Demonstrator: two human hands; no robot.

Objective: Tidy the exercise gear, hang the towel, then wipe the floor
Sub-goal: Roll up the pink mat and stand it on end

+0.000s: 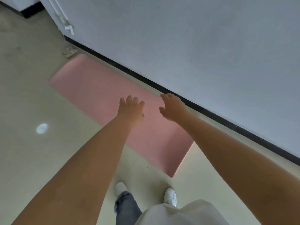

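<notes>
A pink exercise mat [90, 88] lies flat and unrolled on the pale floor, running along the wall from upper left to lower right. Both my arms reach out over it. My left hand [131, 109] hovers above the mat's middle with fingers loosely bent, holding nothing. My right hand [172, 106] is beside it near the mat's far edge, fingers spread and relaxed, also empty. Whether either hand touches the mat I cannot tell. No towel is in view.
A white wall with a black baseboard [146, 79] borders the mat's far side. A small crumpled object [69, 51] lies by the mat's far end. White pipes [62, 18] run down a corner. My feet in white shoes [170, 196] stand at the mat's near end.
</notes>
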